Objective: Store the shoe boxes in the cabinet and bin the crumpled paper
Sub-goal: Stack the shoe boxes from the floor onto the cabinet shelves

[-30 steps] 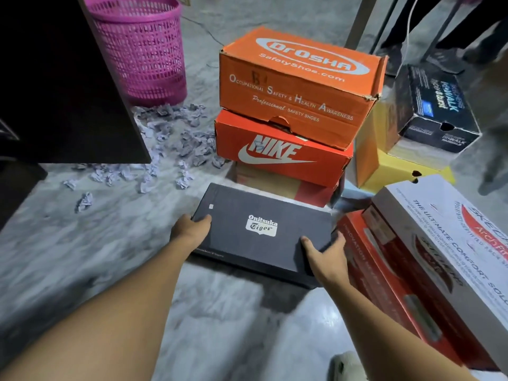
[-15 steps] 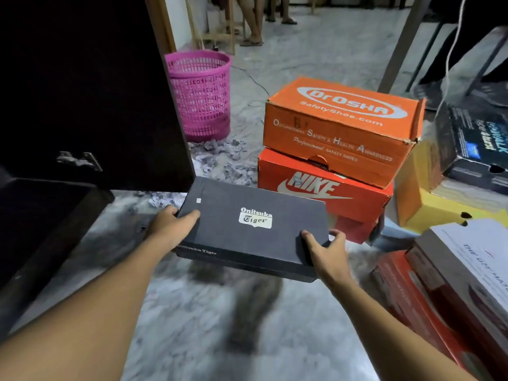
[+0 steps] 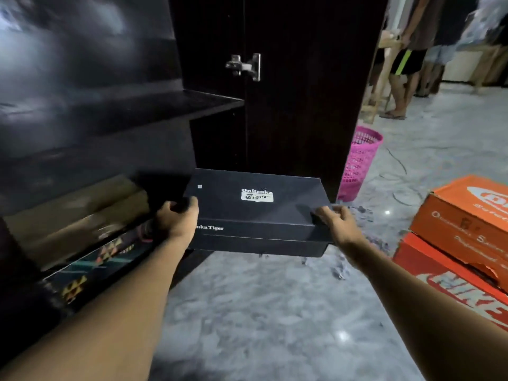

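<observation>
Clamped Onitsuka Tiger box [image 3: 233, 209] end-to-end with left grip [image 3: 178, 218] and right grip [image 3: 338, 224]; risked clipping the cabinet shelf [image 3: 165, 103] edge and slipping loose.

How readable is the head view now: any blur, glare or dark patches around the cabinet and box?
Head view: cabinet interior dark and smeared at upper left; black shoe box label legible; glare spots on the marble floor; bystanders at far right blurred.

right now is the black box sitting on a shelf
No, the left hand and right hand hold the black box clear of the shelves.
</observation>
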A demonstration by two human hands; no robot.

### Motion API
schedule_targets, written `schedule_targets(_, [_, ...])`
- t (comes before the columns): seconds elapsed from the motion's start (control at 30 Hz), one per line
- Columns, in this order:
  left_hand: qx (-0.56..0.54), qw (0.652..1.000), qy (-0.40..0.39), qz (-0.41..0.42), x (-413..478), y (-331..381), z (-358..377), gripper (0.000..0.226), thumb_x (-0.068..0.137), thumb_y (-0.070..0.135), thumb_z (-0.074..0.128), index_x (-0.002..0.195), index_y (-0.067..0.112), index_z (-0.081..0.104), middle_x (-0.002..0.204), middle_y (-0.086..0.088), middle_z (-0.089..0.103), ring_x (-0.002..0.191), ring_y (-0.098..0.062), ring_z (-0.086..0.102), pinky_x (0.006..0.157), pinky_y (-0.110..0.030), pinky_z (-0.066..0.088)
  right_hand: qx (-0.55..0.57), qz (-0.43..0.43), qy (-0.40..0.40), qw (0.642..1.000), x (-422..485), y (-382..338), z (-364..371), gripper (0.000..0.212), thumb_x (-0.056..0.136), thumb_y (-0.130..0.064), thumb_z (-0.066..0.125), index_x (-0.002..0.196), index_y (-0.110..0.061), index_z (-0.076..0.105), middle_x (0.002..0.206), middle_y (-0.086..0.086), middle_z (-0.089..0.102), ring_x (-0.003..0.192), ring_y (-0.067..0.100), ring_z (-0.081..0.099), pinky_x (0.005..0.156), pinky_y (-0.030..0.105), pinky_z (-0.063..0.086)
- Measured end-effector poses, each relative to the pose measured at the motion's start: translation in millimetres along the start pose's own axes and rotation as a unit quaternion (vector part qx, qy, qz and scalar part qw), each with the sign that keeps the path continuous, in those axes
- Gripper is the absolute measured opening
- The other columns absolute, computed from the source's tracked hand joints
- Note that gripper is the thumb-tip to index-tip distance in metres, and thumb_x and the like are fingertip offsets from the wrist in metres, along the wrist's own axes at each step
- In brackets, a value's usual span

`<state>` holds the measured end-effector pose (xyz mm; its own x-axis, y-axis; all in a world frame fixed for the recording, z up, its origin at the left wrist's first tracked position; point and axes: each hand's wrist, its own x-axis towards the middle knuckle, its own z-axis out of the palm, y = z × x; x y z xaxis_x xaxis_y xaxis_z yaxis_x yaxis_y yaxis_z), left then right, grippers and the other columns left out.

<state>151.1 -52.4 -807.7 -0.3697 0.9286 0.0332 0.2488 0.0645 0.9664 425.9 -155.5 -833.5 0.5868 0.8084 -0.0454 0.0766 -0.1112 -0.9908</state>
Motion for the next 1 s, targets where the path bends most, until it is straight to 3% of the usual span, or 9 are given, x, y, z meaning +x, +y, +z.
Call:
schedule_targets(0.13, [0.003,0.994,0.107,-0.017,27.2,1.0,-50.1,0.043,0.087,0.039,0.065,0.105,0.0,0.068,0.108,-0.018,0.07,0.103,-0.034,0.064,0.088,-0.038,0.047,0.078,0.007,-0.123,0.989,20.0,-15.3,63.1,0.038,0.088,-0.036,0.067,0.122,-0.023,0.055,0.109,0.004,0.066,0.09,0.022,0.066,0.064,0.042,0.057])
schedule_targets(0.2, [0.009,0.988,0.154,-0.019,37.5,0.4,-72.3,0.044,0.087,0.042,0.063,0.106,0.003,0.068,0.106,-0.018,0.069,0.102,-0.036,0.063,0.089,-0.04,0.049,0.081,-0.005,-0.165,0.983,27.9,-19.9,93.9,0.035,0.09,-0.035,0.066,0.122,-0.026,0.057,0.111,0.004,0.067,0.094,0.023,0.066,0.066,0.044,0.057])
schedule_targets(0.37, [-0.014,0.971,0.239,-0.016,48.9,-10.6,-110.5,0.035,0.085,0.039,0.064,0.101,0.008,0.068,0.1,-0.014,0.07,0.097,-0.035,0.065,0.083,-0.037,0.052,0.109,-0.01,-0.185,0.977,35.3,-27.3,164.9,0.048,0.081,-0.05,0.071,0.124,-0.031,0.059,0.119,0.006,0.064,0.102,0.026,0.064,0.075,0.041,0.057])
schedule_targets(0.43, [-0.023,0.963,0.268,-0.016,49.8,-14.6,-118.8,0.031,0.087,0.035,0.063,0.104,0.01,0.066,0.099,-0.009,0.068,0.093,-0.029,0.061,0.076,-0.03,0.043,0.107,-0.025,-0.189,0.976,35.5,-31.8,191.5,0.046,0.084,-0.051,0.068,0.121,-0.026,0.06,0.119,0.005,0.063,0.105,0.025,0.061,0.083,0.039,0.054])
schedule_targets(0.5, [-0.034,0.955,0.294,-0.009,51.5,-18.6,-125.1,0.033,0.086,0.033,0.065,0.111,0.01,0.063,0.103,-0.006,0.067,0.094,-0.026,0.057,0.076,-0.027,0.039,0.107,-0.035,-0.194,0.975,36.3,-34.3,217.3,0.038,0.089,-0.047,0.064,0.117,-0.021,0.061,0.115,0.004,0.063,0.103,0.023,0.06,0.081,0.034,0.049])
schedule_targets(0.6, [-0.02,0.948,0.317,0.01,62.0,-30.0,-135.5,0.049,0.082,0.038,0.068,0.125,0.017,0.056,0.116,-0.01,0.065,0.112,-0.032,0.056,0.089,-0.034,0.046,0.115,-0.041,-0.194,0.973,37.4,-33.7,256.4,0.036,0.09,-0.045,0.063,0.113,-0.017,0.063,0.117,0.008,0.064,0.098,0.021,0.059,0.078,0.03,0.044])
schedule_targets(0.67, [-0.014,0.946,0.323,0.02,69.0,-37.7,-139.9,0.058,0.079,0.039,0.072,0.129,0.018,0.05,0.12,-0.01,0.064,0.112,-0.033,0.058,0.096,-0.038,0.049,0.13,-0.05,-0.195,0.971,38.4,-35.8,280.4,0.035,0.091,-0.044,0.062,0.113,-0.017,0.062,0.116,0.009,0.065,0.092,0.017,0.059,0.073,0.028,0.043])
schedule_targets(0.8, [0.007,0.934,0.354,0.044,84.4,-50.5,-138.1,0.066,0.078,0.036,0.076,0.131,0.009,0.045,0.123,-0.015,0.062,0.113,-0.034,0.059,0.099,-0.04,0.047,0.146,-0.053,-0.217,0.964,44.7,-43.0,314.8,0.055,0.086,-0.055,0.064,0.125,-0.018,0.058,0.12,0.006,0.061,0.103,0.019,0.059,0.072,0.026,0.042])
schedule_targets(1.0, [0.034,0.931,0.36,0.04,118.3,-66.9,-144.9,0.068,0.083,0.038,0.074,0.132,0.003,0.043,0.127,-0.02,0.059,0.118,-0.038,0.055,0.102,-0.04,0.045,0.152,-0.056,-0.264,0.951,63.2,-36.8,359.0,0.063,0.079,-0.063,0.066,0.127,-0.024,0.056,0.125,0.001,0.06,0.107,0.016,0.059,0.084,0.027,0.042])
